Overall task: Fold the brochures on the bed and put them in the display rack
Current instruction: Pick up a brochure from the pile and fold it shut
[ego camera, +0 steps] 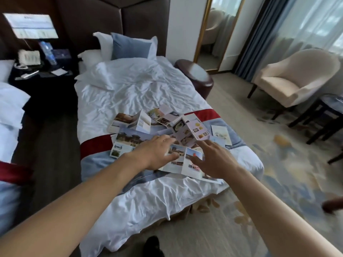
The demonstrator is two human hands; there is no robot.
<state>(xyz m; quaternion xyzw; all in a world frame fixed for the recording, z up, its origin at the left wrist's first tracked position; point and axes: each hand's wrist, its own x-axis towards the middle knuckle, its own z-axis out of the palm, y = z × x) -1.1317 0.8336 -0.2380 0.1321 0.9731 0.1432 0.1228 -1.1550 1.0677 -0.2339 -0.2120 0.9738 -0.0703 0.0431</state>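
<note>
Several unfolded brochures lie in a loose pile on the foot of the bed (130,89), across its red and blue runner. The nearest brochure (185,164) lies open and flat, printed with building photos. My left hand (157,154) reaches over its left part with fingers spread and relaxed, thumb by the paper's edge. My right hand (213,160) hovers over its right part, fingers straight. Neither hand clearly grips it. Behind lie a half-folded brochure (133,121) and a pale one with food pictures (187,130). A folded brochure (220,133) lies apart at the right. No display rack is in view.
A dark nightstand (37,78) with a phone and water bottle stands left of the bed, beside a second bed (11,112). A round dark stool (196,76), a cream armchair (297,78) and a dark side table (326,115) stand on the patterned carpet to the right.
</note>
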